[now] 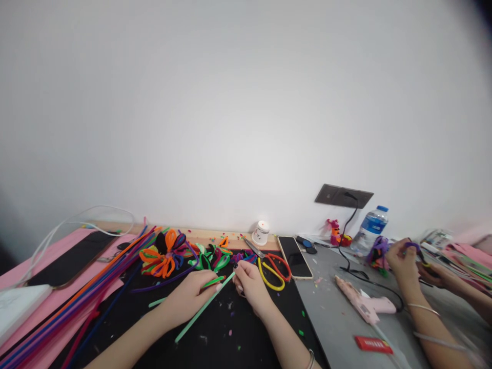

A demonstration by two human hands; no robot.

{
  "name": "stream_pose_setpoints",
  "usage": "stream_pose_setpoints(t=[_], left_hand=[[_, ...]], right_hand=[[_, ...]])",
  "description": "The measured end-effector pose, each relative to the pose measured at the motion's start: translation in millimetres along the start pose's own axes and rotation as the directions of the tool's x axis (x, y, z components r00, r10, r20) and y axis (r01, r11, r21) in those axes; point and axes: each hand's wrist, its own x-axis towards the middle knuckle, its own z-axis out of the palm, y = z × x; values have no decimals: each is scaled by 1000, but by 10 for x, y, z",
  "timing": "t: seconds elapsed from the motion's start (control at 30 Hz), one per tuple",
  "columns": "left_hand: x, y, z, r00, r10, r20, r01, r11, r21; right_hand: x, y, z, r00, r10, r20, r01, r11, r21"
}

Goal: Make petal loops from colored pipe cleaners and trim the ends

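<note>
My left hand (192,294) is closed over a bright green pipe cleaner (213,281), whose end pokes out beyond the fingers. A pale green pipe cleaner (198,313) slants down from my right hand (248,284), passing by my left thumb. My right fingers pinch its upper end. Another pale green piece (157,302) sticks out to the left behind my left hand. Both hands are above the black mat (215,348). Beyond them lie an orange looped pipe-cleaner flower (165,260) and several green looped pieces (211,259).
Scissors with red and yellow handles (271,271) lie right of my hands, by a phone (295,258) and a white cup (260,233). Long pipe cleaners (88,292) spread at left. A glue gun (363,303) and a bottle (372,228) stand near a co-worker's hands (407,264).
</note>
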Motion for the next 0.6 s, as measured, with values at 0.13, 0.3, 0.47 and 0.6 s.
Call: stream_pose_setpoints(t=[0.13,0.3,0.47,0.6], left_hand=[[-3,12,-24,1000,-12,-18,12,1000,-14],[-4,-43,42,999,-4,34,3,1000,30],[-26,-87,131,991,21,129,-29,997,66],[-37,-80,130,989,16,147,-26,998,62]], right_hand=[[-2,13,-28,999,-35,-15,32,991,-127],[-20,21,-9,1000,-26,13,28,988,-153],[-53,-15,13,992,-124,38,129,916,-380],[-67,-8,-1,963,-264,55,239,742,-626]])
